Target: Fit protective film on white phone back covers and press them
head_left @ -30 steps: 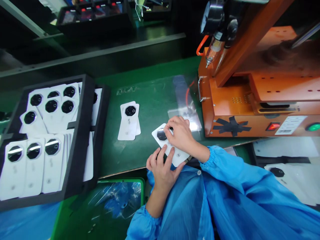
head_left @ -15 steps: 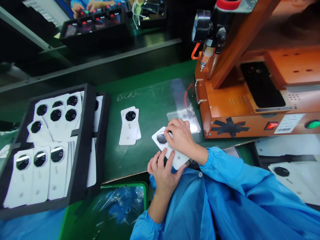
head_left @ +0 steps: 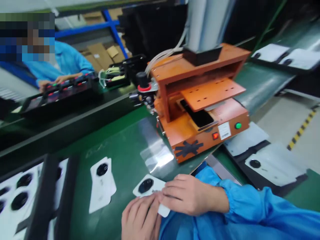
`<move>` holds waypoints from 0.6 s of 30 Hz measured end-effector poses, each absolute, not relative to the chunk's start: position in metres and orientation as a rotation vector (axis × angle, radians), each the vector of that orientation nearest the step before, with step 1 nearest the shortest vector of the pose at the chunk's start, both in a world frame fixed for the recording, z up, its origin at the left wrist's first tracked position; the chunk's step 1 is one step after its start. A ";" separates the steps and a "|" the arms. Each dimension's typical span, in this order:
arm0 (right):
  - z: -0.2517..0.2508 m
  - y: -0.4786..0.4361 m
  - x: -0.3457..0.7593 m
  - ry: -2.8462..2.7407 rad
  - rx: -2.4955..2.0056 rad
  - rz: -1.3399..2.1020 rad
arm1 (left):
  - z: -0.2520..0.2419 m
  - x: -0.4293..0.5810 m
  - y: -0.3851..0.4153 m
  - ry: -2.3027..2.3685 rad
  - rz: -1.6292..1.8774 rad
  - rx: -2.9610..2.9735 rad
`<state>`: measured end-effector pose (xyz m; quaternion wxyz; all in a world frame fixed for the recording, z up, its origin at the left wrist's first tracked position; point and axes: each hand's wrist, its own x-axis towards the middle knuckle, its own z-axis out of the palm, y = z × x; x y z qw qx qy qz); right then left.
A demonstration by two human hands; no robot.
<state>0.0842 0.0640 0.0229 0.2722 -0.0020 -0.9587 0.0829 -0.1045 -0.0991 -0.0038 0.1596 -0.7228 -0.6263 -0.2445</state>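
Note:
A white phone back cover (head_left: 155, 181) with a round black camera area lies tilted at the front edge of the green bench. My right hand (head_left: 188, 195) covers its right part, with the fingers bent and closed on it. At the near edge of the same cover is my left hand (head_left: 142, 215), its fingers pressed together and the tips meeting those of the right. My hands hide much of the cover's lower half. To the left, two more white back covers (head_left: 100, 186) lie overlapped on the bench.
An orange press (head_left: 172, 133) stands behind my hands, with a black phone-shaped piece (head_left: 197, 115) in it. Clear plastic sheets (head_left: 157, 155) lie beside it. A black foam tray (head_left: 37, 203) of covers is at left, another tray (head_left: 252, 180) at right. A co-worker (head_left: 67, 60) sits across.
The view has swung up and right, bringing the whole press and the co-worker into sight. My right hand has shifted off the camera area toward the cover's lower part; my hands are closer together.

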 end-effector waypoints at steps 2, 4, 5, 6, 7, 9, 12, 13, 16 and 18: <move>0.028 0.078 0.108 -2.458 0.041 0.090 | 0.022 -0.098 -0.075 -1.717 -0.844 -2.037; 0.035 0.092 0.140 -2.333 -0.058 0.066 | 0.049 -0.083 -0.047 -1.833 -1.113 -1.921; 0.038 0.099 0.157 -2.276 -0.144 0.056 | 0.060 -0.075 -0.032 -1.944 -1.291 -1.892; 0.040 0.106 0.173 -2.235 -0.242 0.023 | 0.071 -0.067 -0.015 -2.064 -1.496 -1.906; 0.040 0.113 0.188 -2.204 -0.348 -0.038 | 0.079 -0.059 0.004 -2.178 -1.722 -1.957; 0.036 0.131 0.209 -2.127 -0.516 -0.198 | 0.091 -0.045 0.048 -2.391 -2.218 -2.006; 0.025 0.162 0.222 -2.032 -0.634 -0.357 | 0.099 -0.025 0.118 -2.499 -2.877 -1.815; 0.022 0.172 0.223 -2.016 -0.647 -0.385 | 0.100 -0.020 0.139 -2.457 -3.035 -1.763; 0.017 0.198 0.219 -2.013 -0.651 -0.430 | 0.100 -0.006 0.190 -2.278 -3.308 -1.526; 0.019 0.210 0.212 -2.029 -0.632 -0.434 | 0.098 -0.002 0.212 -2.209 -3.344 -1.376</move>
